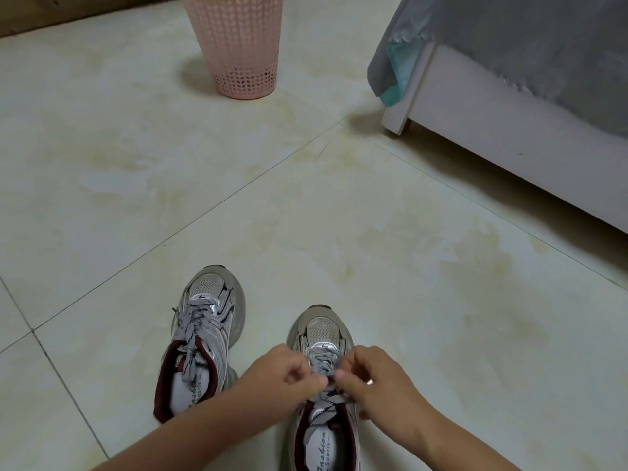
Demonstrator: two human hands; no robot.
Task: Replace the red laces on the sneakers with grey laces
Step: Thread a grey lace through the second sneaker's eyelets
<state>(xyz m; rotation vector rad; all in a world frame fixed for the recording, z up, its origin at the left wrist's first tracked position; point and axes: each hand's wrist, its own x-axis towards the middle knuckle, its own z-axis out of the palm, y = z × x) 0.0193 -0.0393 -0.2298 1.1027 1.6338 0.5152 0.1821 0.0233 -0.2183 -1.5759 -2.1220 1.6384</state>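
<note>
Right sneaker (321, 396): stands on the floor at 6 o'clock, toe pointing to 12; grey lace (326, 401) threaded through it, loose ends lying across the maroon-lined opening.
Left hand (289, 375): fingers curled, fingertips pinching the grey lace over the tongue.
Right hand (370, 379): fingers curled, pinching the same lace just beside the left hand.
Left sneaker (204, 338): at 7 o'clock, near its pair but apart, laced in grey, ends trailing into the opening.
Tiled floor (339, 215): cream, mottled.
Pink basket (238, 45): at 11 o'clock, well apart.
Bed frame (503, 147): white, at 2 o'clock, under a grey cover (526, 39).
</note>
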